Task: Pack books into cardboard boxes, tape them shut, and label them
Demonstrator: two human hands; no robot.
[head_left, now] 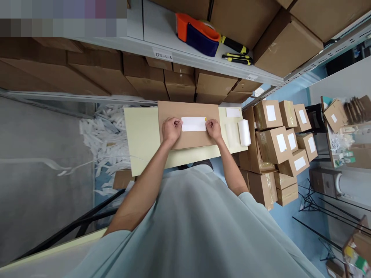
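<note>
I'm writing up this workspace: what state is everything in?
label, held flat over the cardboard
left hand, pinching label's left end
right hand, pinching label's right end
cardboard, lying on the table
roll, on its side
tape dispenser, resting on the shelf
labelled boxes, closed, stacked
white strips, heaped

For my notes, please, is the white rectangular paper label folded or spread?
Spread: the label runs flat between the left hand and right hand.

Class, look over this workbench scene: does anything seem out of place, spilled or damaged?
Yes: white strips lie in a loose, tangled heap to the left of the table, looking like spilled scrap. The brown cardboard and the white label over it show no visible damage.
</note>
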